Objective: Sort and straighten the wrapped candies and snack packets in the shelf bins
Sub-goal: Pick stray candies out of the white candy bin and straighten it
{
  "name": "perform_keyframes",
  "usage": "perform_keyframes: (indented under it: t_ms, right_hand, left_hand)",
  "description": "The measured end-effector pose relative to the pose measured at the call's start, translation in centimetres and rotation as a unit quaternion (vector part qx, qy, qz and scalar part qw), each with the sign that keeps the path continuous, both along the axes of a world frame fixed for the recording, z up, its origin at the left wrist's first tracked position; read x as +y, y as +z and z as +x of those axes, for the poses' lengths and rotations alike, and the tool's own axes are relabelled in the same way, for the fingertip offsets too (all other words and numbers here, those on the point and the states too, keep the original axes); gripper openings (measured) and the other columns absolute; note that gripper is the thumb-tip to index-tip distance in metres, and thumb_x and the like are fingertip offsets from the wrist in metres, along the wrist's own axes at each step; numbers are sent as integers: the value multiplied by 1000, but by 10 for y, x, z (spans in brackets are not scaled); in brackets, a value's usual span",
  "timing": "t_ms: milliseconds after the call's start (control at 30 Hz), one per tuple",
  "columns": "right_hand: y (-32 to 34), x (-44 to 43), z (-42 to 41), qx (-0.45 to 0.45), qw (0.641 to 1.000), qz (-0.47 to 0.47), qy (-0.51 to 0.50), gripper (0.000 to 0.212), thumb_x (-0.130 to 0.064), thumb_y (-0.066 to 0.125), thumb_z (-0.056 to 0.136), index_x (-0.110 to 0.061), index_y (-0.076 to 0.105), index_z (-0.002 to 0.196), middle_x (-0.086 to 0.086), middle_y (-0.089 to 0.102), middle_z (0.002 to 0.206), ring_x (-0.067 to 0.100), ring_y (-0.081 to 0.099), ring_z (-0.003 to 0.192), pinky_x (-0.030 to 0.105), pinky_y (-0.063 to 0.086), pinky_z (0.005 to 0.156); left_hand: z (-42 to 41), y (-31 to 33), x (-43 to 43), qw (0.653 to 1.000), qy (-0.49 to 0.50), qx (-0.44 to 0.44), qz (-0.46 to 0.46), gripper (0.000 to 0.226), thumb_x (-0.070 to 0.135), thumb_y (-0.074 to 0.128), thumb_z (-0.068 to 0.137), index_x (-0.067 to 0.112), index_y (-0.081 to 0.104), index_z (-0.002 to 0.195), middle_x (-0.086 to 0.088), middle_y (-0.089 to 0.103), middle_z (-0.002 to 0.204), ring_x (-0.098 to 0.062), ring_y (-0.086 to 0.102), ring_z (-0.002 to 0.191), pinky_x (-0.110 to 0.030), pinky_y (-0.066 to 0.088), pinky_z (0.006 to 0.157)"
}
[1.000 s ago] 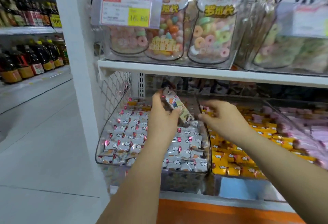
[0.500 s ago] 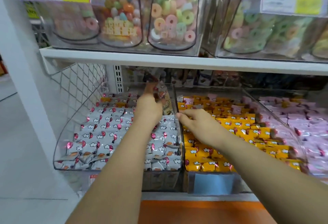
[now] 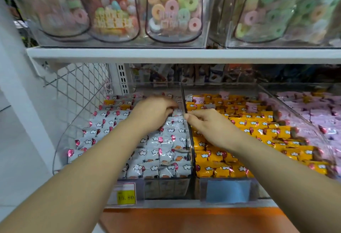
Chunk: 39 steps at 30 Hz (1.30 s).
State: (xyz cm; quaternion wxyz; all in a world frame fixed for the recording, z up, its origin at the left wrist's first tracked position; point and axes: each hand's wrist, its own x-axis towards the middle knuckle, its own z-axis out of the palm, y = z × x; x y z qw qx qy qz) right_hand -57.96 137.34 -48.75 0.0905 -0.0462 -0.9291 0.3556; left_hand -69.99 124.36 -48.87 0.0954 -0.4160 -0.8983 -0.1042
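Head camera looks down on two bare arms that reach into the clear bins of the lower shelf. The left hand point(image 3: 153, 114) lies palm down in the left bin point(image 3: 62, 149), its fingers curled into the silver wrapped candies point(image 3: 166, 140) close to the clear divider point(image 3: 184, 96). If it grips one of them I cannot tell, because the fingertips are hidden. The right hand point(image 3: 208, 127) is just on the other side, over the yellow wrapped candies point(image 3: 258, 131), knuckles up and fingers folded under, and its foremost fingertip touches the top edge of the divider. Whether it holds something is also not visible.

The silver candies, printed with clouds and red balloons, fill the left bin in rough rows, and some yellow pieces point(image 3: 112, 102) lie at its back. Among the yellow candies a few pink pieces point(image 3: 199, 100) are mixed in at the back. Further right is a bin of pink wrapped candies point(image 3: 313, 110). On the bin fronts hang a yellow price tag point(image 3: 125, 195) and a blue label point(image 3: 227, 191). Above, on the white upper shelf point(image 3: 184, 54), stand clear tubs of ring gummies point(image 3: 173, 11).
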Motion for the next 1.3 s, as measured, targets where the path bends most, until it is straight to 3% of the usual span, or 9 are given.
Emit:
perform_keyframes:
  t_ms: [167,267,400,633,767,1000,1133,1233,1300]
  right_hand:
    - [0,-1,0,-6,1000,-13,5,38,-41,37,98,-24,58,125,17,69,92,33,63,80,37,52,72]
    - [2,-2,2,-3,1000,-8,-3,42,-39,38,99,-18,53,132,7,60,128,17,57,111,23,43,90]
    - [5,-2,3,-10,1000,7,-4,45,-39,37,99,-14,50,135,-1,50,139,9,47,122,17,31,92]
    - [2,-2,1,-6,1000,1,-6,44,-39,37,99,-13,55,130,-12,63,97,-2,51,89,21,37,87]
    - [1,-1,0,-10,1000,8,-9,44,-41,36,99,-16,54,131,-10,61,81,7,56,77,26,45,79]
    - [0,0,-1,-11,1000,25,-2,44,-42,36,99,-16,53,131,-1,59,129,12,58,107,25,42,93]
    - [-3,2,-2,-8,1000,14,-1,46,-43,36,98,-16,52,132,-1,59,128,12,57,109,25,40,93]
    - [-5,2,-3,-9,1000,11,-4,47,-45,35,98,-16,54,130,-2,68,102,12,63,90,28,47,87]
    - [-5,3,-4,-7,1000,14,-4,48,-45,35,98,-16,53,132,0,66,114,13,62,101,30,47,93]
  left_hand:
    - [-11,-9,5,993,14,-9,-113,47,12,42,97,43,49,132,6,54,131,-20,53,111,-33,46,78]
    - [-20,-4,8,994,49,-93,-3,37,14,40,99,30,54,130,-2,58,126,-20,59,99,-30,50,79]
    - [-34,-8,15,974,124,-146,116,34,12,40,99,21,53,129,-4,60,116,-18,57,75,-27,46,58]
    - [-53,-15,31,977,175,-107,67,23,20,50,97,19,61,117,-3,64,113,-21,60,95,-33,49,81]
    - [-51,-17,35,978,202,-52,33,15,8,50,93,18,59,99,-4,63,103,-23,61,85,-39,53,78]
    - [-47,-20,31,987,151,-20,55,18,3,42,93,15,42,107,-6,58,100,-24,58,83,-38,51,71]
    - [-48,-15,27,969,153,-118,153,10,15,34,100,16,44,101,-1,51,74,-18,48,60,-30,38,51]
    - [-45,-9,24,964,142,-129,185,9,16,32,102,18,41,103,-2,49,75,-16,46,59,-30,38,52]
    - [-40,-3,24,950,140,-124,248,7,17,32,102,17,40,103,-2,50,75,-18,49,61,-34,42,55]
